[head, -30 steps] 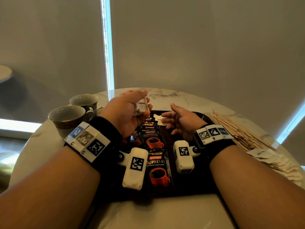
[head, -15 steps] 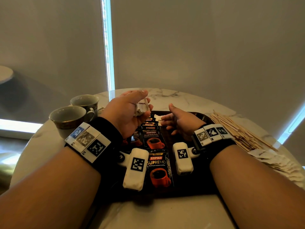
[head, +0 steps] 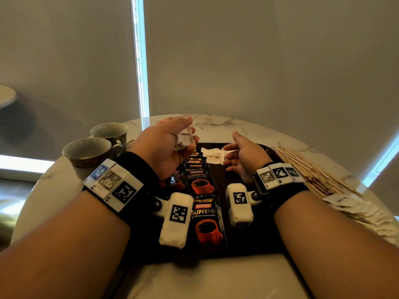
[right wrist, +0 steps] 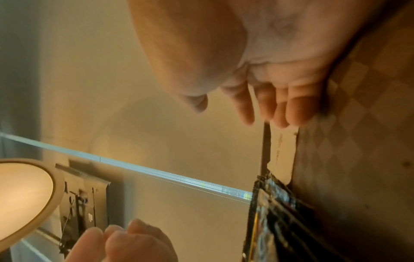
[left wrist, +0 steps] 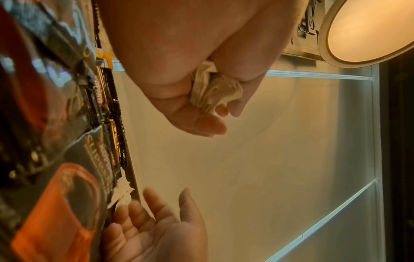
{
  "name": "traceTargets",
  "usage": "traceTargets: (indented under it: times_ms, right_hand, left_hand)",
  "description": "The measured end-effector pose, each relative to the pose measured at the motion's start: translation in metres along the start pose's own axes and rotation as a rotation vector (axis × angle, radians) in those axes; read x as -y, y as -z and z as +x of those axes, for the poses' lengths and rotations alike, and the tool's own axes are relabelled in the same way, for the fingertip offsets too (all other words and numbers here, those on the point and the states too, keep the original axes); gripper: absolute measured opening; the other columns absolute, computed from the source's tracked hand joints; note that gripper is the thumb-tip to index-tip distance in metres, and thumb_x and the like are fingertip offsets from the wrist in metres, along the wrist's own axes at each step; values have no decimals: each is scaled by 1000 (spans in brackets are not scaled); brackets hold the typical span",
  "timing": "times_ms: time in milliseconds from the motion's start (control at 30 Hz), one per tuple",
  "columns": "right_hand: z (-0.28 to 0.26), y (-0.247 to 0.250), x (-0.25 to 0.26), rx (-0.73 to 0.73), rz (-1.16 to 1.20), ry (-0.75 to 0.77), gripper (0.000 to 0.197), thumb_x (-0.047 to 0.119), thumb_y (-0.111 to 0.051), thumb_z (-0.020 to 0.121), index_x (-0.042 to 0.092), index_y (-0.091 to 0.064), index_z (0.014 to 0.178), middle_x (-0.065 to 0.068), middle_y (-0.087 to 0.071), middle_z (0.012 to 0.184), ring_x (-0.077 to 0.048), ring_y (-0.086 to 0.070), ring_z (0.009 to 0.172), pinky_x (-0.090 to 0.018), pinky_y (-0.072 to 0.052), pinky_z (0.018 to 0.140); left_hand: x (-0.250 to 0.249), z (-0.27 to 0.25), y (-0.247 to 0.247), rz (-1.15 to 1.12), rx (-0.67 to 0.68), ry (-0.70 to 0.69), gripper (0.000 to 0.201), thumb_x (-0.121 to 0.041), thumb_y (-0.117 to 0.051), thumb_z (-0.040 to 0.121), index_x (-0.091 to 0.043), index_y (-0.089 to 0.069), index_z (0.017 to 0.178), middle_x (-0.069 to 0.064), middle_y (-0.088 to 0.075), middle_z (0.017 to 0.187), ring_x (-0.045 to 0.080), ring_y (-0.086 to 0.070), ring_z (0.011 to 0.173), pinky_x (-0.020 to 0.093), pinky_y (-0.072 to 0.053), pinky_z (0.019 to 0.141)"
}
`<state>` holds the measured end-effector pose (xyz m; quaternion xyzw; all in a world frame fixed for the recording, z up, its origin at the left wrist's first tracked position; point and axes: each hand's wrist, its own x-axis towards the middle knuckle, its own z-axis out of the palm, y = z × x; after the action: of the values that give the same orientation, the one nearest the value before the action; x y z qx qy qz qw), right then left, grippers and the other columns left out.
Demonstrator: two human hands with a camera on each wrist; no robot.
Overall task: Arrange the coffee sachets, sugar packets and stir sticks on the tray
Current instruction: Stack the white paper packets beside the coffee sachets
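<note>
My left hand [head: 192,129] hovers over the far left of the dark tray [head: 216,253] and grips a crumpled bunch of brown sugar packets [head: 184,139], seen bunched in the palm [left wrist: 212,92] in the left wrist view. A row of black coffee sachets [head: 203,219] runs down the tray's middle. Two sugar packets [head: 212,157] lie flat at the tray's far end. My right hand [head: 230,145] is open just right of them, its fingers [right wrist: 268,106] relaxed and holding nothing above a flat packet [right wrist: 282,150].
Wooden stir sticks [head: 313,173] lie fanned on the marble table right of the tray, with a heap of sugar packets [head: 356,210] nearer me. Two cups [head: 86,152] stand at the left. A wall of blinds closes off the back.
My right hand has drawn back a little to the right from the flat sugar packets and its thumb has lifted. The left hand has stayed put with its bunch.
</note>
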<state>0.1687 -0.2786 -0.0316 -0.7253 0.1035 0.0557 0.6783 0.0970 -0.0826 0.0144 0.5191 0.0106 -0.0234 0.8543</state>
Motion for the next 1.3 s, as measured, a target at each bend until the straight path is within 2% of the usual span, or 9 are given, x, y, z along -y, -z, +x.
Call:
traceTargets:
  times_ms: [100, 367, 533, 800, 967, 1067, 1133, 1300]
  right_hand:
    - [-1, 4, 2, -70, -16, -24, 61, 60, -39, 100, 4, -60, 111, -12, -57, 91, -25, -58, 79, -34, -46, 59]
    - [-3, 4, 7, 7, -231, -44, 69, 67, -32, 99, 5, -64, 102, -15, -66, 93, -23, -60, 77, -32, -46, 62]
    - [-6, -2, 11, 38, -368, -35, 74, 70, -26, 98, 7, -64, 106, -12, -70, 97, -21, -60, 78, -30, -46, 61]
    - [-7, -2, 10, 22, -328, -17, 74, 70, -26, 98, 7, -63, 109, -14, -68, 105, -21, -60, 78, -31, -46, 62]
    - [-1, 1, 7, -92, -232, 18, 70, 72, -31, 96, 11, -65, 96, -12, -67, 94, -22, -59, 77, -34, -47, 66]
    - [1, 5, 7, -161, -174, -1, 65, 70, -33, 96, 11, -61, 94, -11, -62, 91, -24, -58, 80, -39, -49, 72]
    - [2, 5, 8, -153, -154, -31, 66, 70, -33, 97, 10, -59, 96, -13, -61, 92, -26, -58, 82, -40, -50, 75]
    - [3, 3, 7, -116, -143, -51, 68, 69, -32, 97, 7, -59, 101, -13, -61, 91, -25, -59, 81, -39, -49, 71]
  left_hand:
    - [0, 0, 1, -5, 6, 4, 18, -21, -66, 96, -10, -62, 110, 11, -62, 101, 19, -64, 79, 21, -52, 49]
    - [0, 1, 1, -4, -3, 6, 19, -22, -68, 96, -11, -62, 110, 10, -63, 98, 20, -65, 77, 21, -52, 49]
    - [1, 2, 2, -13, -8, 4, 19, -22, -69, 95, -11, -62, 109, 10, -63, 99, 20, -66, 78, 21, -52, 48]
    - [0, 3, 2, -6, -4, -4, 17, -22, -67, 96, -11, -63, 108, 10, -64, 98, 20, -66, 78, 21, -51, 48]
    - [0, 2, 2, -6, 6, 1, 16, -22, -66, 97, -11, -62, 108, 10, -63, 98, 19, -65, 78, 20, -52, 49]
    - [0, 2, 2, -3, 10, 3, 16, -22, -66, 97, -11, -62, 108, 10, -63, 100, 19, -65, 79, 20, -52, 49]
    - [0, 1, 2, -2, 11, 1, 16, -22, -66, 97, -11, -62, 108, 10, -63, 100, 19, -64, 80, 20, -52, 49]
    - [0, 2, 2, -1, 6, -3, 16, -22, -67, 96, -11, -63, 107, 10, -63, 98, 19, -65, 77, 21, -51, 48]
